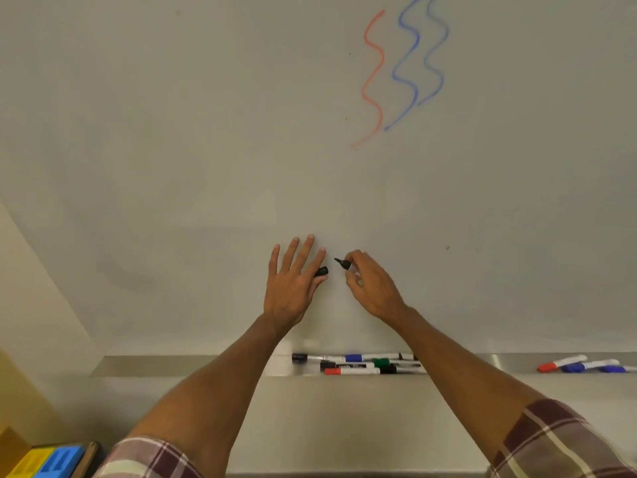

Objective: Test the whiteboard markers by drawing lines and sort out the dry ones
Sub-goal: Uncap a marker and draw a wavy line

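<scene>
Above the metal tray [172, 365] edge, left hand [291, 288] pinches black plastic cap [322, 270], right hand [372, 288] grips uncapped black marker [343, 263]; white whiteboard [155, 132] open leftward.

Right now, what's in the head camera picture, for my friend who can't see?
The right hand holds an uncapped black marker by the whiteboard; the left hand holds its cap. Red and blue squiggles are drawn above.

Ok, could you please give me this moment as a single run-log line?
left hand pinches black cap | right hand holds uncapped black marker | whiteboard: red wavy line, two blue wavy lines, no black line
</scene>
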The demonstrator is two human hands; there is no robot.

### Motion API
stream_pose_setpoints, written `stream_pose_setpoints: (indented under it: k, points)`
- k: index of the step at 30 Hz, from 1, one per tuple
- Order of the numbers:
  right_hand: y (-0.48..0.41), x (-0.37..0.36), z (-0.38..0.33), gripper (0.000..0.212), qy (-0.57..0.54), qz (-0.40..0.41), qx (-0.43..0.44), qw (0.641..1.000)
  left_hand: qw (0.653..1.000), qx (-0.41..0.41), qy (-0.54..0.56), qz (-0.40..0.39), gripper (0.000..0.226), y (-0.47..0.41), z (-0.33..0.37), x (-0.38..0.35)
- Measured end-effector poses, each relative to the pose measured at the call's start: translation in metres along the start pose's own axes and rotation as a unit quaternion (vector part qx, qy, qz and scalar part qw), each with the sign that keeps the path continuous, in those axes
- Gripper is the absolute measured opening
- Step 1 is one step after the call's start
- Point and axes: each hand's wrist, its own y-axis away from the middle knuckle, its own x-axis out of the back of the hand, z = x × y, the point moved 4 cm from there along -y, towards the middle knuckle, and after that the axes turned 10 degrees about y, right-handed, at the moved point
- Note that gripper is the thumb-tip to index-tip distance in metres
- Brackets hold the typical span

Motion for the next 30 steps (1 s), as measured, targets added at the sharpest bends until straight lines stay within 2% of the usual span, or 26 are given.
stream_pose_setpoints:
  k: [5, 11, 13, 16, 20, 26, 30]
  points:
    - [-0.062, 0.064, -0.032, 0.024, -0.011, 0.098, 0.053, 0.994, 0.998, -0.019, -0.004, 0.066, 0.054, -0.063, -0.011, 0.052]
    - [-0.122, 0.133, -0.067, 0.031, -0.062, 0.195, 0.059, 0.977, 0.985, -0.069, -0.039, 0.152, 0.056, -0.145, -0.03, 0.13]
    - [-0.136, 0.152, -0.076, 0.028, -0.072, 0.221, 0.06, 0.971, 0.98, -0.077, -0.047, 0.176, 0.058, -0.174, -0.033, 0.156]
    - [-0.155, 0.174, -0.087, 0.01, -0.044, 0.267, 0.103, 0.957, 0.973, -0.081, -0.057, 0.21, 0.059, -0.207, -0.04, 0.187]
    - [-0.173, 0.191, -0.092, 0.009, -0.005, 0.309, 0.14, 0.941, 0.965, -0.094, -0.054, 0.239, 0.058, -0.232, -0.054, 0.206]
    - [-0.189, 0.213, -0.103, 0.035, -0.048, 0.329, 0.161, 0.929, 0.954, -0.132, -0.061, 0.264, 0.056, -0.243, -0.065, 0.206]
    - [-0.191, 0.215, -0.106, 0.035, 0.017, 0.354, 0.202, 0.913, 0.945, -0.139, -0.071, 0.287, 0.057, -0.245, -0.064, 0.204]
